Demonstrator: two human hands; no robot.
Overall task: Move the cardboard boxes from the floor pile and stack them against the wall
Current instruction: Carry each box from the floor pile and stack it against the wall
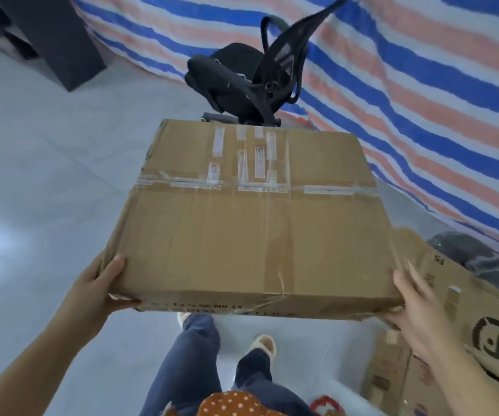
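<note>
Taped box (251, 211) gripped, "SF" box (482, 319) beside

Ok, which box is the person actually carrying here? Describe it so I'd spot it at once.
Start at the striped tarp and black chair; just below them, mid-frame, is the carried box, held between the left hand and right hand. Unlike the printed boxes lower right, it is plain, flat and criss-crossed with clear tape.
</note>
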